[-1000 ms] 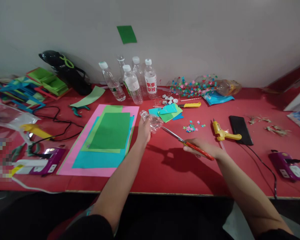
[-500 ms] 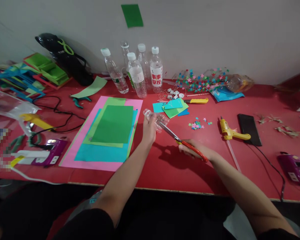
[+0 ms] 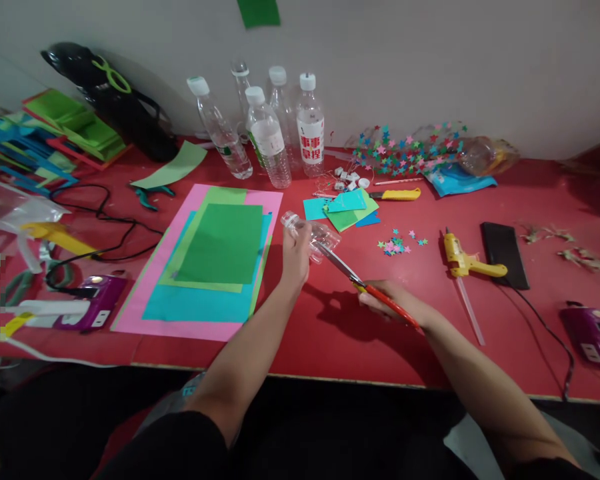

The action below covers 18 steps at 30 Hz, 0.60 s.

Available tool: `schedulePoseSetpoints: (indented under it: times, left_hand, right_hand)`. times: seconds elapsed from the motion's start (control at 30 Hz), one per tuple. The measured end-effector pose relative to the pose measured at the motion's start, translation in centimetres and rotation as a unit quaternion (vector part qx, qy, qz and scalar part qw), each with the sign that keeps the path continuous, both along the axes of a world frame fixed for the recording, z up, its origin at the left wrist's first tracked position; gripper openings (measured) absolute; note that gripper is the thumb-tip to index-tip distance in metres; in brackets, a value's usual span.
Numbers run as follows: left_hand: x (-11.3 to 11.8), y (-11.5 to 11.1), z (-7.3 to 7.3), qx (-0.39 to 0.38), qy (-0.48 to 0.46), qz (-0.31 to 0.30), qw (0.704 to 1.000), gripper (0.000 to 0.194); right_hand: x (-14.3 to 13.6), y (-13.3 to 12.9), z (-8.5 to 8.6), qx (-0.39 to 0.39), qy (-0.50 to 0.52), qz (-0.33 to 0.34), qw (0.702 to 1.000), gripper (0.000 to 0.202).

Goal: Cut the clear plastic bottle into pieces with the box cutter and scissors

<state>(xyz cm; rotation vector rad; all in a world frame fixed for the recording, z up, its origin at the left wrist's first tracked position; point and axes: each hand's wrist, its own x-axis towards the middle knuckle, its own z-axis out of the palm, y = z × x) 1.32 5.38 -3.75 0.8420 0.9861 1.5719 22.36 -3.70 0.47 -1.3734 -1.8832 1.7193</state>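
My left hand [image 3: 296, 257] is closed round a cut clear plastic bottle top [image 3: 325, 235], its neck pointing to the upper left. In my right hand [image 3: 387, 300] is a pair of scissors [image 3: 390, 305] with red handles. The blades reach up and left to the lower cut edge of the plastic; whether they are biting into it I cannot tell. Left of my left hand lies a stack of coloured paper sheets [image 3: 223, 243], dark green on top and pink at the bottom. Small star sequins [image 3: 395, 247] lie loose beyond my right hand.
Several plastic bottles [image 3: 270, 143] stand by the wall. A yellow-handled knife [image 3: 400, 194] lies near small paper pieces [image 3: 347, 202]. On the right are a yellow glue gun [image 3: 467, 263], a black phone [image 3: 505, 253] and a purple power box [image 3: 591, 337]. A black umbrella-like bag [image 3: 125, 110] leans at left.
The camera view has tilted down and shifted slightly. My hands keep their hold on the bottle top and the scissors, and the scissor handles look turned a little more edge-on.
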Motion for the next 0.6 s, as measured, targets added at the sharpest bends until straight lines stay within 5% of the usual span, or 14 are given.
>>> schedulePoseSetpoints:
  times: [0.6]
  left_hand:
    - [-0.2,0.24,-0.51,0.0,0.006,-0.007,1.0,0.026]
  right_hand:
    - [-0.63,-0.63,-0.18,-0.08,0.022,-0.061,0.995,0.049]
